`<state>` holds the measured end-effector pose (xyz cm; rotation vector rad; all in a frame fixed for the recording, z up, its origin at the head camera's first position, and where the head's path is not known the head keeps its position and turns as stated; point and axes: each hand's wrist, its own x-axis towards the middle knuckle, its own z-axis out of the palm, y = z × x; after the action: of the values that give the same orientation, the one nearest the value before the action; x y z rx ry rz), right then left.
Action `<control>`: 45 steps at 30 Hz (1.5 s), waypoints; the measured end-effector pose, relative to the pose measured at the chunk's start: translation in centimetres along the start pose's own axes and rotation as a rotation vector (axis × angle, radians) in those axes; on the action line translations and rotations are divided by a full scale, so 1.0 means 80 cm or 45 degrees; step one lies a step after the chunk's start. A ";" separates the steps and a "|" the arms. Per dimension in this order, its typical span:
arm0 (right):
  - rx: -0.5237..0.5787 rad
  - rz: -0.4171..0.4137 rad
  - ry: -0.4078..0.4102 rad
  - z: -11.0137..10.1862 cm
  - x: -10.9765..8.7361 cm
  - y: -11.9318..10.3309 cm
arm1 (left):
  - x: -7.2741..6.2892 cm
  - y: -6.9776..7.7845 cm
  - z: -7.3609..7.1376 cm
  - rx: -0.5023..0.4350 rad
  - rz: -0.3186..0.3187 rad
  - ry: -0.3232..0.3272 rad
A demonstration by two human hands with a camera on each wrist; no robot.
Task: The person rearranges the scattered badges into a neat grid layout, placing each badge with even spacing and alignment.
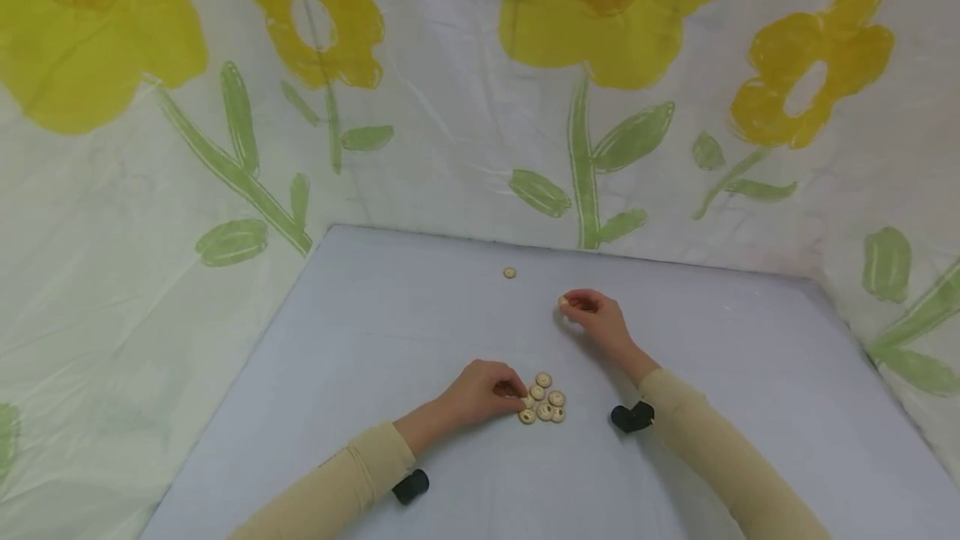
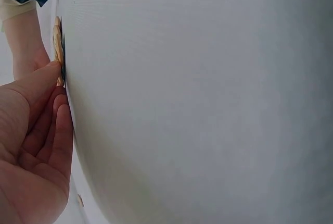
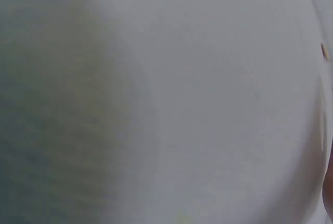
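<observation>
Several small, round, pale wooden discs (image 1: 557, 398) with dark marks lie in a loose cluster near the middle of the table in the head view. At the cluster's left edge, my left hand (image 1: 480, 394) pinches one wooden disc (image 1: 528, 402) between thumb and fingertips, low at the tabletop. Farther back and to the right, my right hand (image 1: 600, 319) holds another wooden disc (image 1: 562, 302) at its fingertips, just over the table. In the left wrist view, discs (image 2: 58, 41) show edge-on beyond the thumb. Only a sliver of my right hand (image 3: 329, 185) enters the right wrist view.
A single wooden disc (image 1: 510, 272) lies near the back of the pale table (image 1: 420, 290). Behind the table hangs a white sheet (image 1: 442, 107) painted with yellow flowers. Black wrist devices (image 1: 411, 487) sit under both sleeves.
</observation>
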<state>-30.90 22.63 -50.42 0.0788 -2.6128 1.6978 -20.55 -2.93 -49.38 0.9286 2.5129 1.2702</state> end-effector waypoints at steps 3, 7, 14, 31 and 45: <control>-0.003 0.002 0.005 0.001 0.004 -0.002 | 0.000 -0.001 0.000 -0.003 -0.003 -0.004; -0.014 0.001 0.019 0.001 0.010 -0.003 | 0.000 -0.001 0.000 -0.001 -0.005 -0.005; -0.046 -0.003 0.048 0.004 0.023 -0.001 | 0.000 0.000 -0.002 0.009 -0.009 -0.005; -0.113 0.036 0.110 0.010 0.044 -0.001 | -0.002 -0.003 0.000 -0.004 0.009 0.003; -0.205 0.027 0.178 0.015 0.058 0.000 | -0.004 -0.001 0.001 -0.016 -0.001 0.009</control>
<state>-35.50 21.44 -50.68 -0.0688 -2.6422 1.4349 -20.31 -3.12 -49.57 0.9221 2.5076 1.2897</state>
